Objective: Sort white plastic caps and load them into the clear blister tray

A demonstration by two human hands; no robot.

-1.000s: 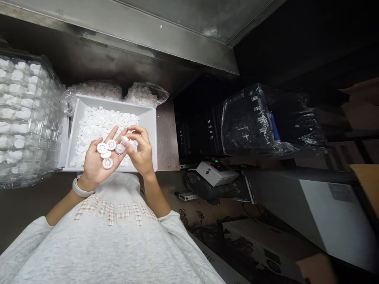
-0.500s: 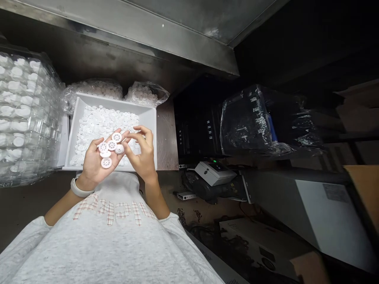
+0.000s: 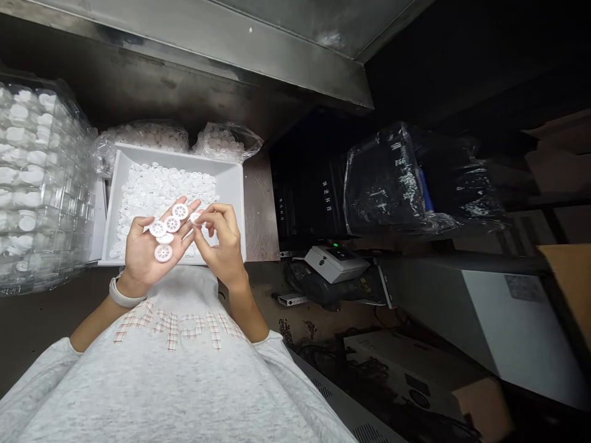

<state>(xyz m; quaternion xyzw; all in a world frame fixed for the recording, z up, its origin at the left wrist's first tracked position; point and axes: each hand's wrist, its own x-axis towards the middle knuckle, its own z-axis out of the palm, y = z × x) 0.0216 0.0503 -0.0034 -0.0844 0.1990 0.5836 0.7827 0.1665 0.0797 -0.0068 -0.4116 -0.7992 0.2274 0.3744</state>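
Note:
Palm up and fingers stretched, my left hand carries several small white spoked plastic wheels across its palm and fingers. One of them lies on its side and its face is hardly visible. My right hand is closed in a pinch on a single white plastic wheel, just beside the left fingertips. Both hands are over the near part of a white tray, which holds a heap of similar small white parts. The hands hide part of that heap.
Clear plastic trays of white parts are stacked at the left. Two clear bags of parts lie behind the tray, under a metal ledge. To the right stand a black-wrapped bundle and a grey box with a green light.
My right thumb and fingers have lifted one wheel off the left fingers, up and slightly right. The other wheels stay on the left palm.

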